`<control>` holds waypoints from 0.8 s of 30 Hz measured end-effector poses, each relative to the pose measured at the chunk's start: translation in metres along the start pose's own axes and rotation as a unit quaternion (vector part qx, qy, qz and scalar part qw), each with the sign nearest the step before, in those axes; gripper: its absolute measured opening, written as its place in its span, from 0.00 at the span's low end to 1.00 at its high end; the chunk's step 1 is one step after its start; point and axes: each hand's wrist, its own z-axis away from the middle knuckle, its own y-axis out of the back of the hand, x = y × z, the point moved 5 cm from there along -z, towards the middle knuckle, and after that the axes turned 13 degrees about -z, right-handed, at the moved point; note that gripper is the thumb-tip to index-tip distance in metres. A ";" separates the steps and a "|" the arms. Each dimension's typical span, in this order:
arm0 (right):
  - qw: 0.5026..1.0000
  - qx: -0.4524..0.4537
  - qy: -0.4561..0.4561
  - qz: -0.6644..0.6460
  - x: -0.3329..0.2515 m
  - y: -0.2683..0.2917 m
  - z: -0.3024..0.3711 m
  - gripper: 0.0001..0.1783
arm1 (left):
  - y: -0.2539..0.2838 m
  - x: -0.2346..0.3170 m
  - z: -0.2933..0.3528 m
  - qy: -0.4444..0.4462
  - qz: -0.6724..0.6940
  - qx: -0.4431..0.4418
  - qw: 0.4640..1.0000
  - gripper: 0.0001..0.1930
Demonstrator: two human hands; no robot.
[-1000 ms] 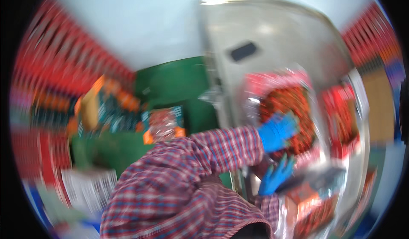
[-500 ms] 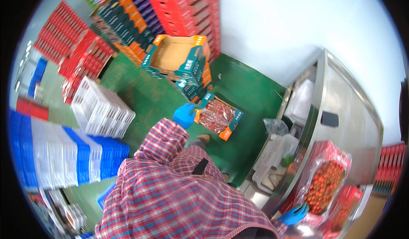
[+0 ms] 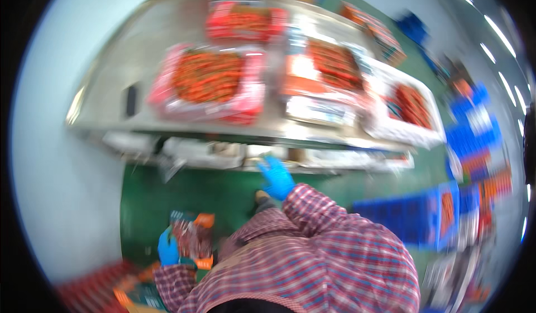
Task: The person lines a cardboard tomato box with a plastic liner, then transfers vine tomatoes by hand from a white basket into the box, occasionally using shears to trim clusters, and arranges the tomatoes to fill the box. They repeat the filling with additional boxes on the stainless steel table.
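At the lower left, my gloved left hand (image 3: 168, 247) is closed at the edge of a shallow orange and green carton (image 3: 204, 221). Small dark-red fruit (image 3: 191, 239) under clear film fills this carton; blur hides the exact finger hold. My gloved right hand (image 3: 276, 179) is in front of the steel table's edge, its fingers apart and nothing in them. Beyond it on the table (image 3: 106, 89) lies a pink, film-lined tray (image 3: 254, 92) of small red fruit (image 3: 207, 77).
A second pink tray (image 3: 245, 21), an orange-white carton (image 3: 329, 70) and a white foam box (image 3: 399, 103) share the table with a dark phone (image 3: 131, 101). Blue crates (image 3: 399, 218) stand at the right. Green and orange cartons (image 3: 142, 293) are at lower left.
My view has turned right, bringing the table in front of me. My right hand has left the pink tray on the table for the table's front edge. My left hand stays at the carton's edge.
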 end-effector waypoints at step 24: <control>0.943 -0.207 -0.262 0.016 0.663 0.484 0.037 0.11 | -0.422 0.651 -0.135 -0.240 -0.133 -0.338 0.900 0.19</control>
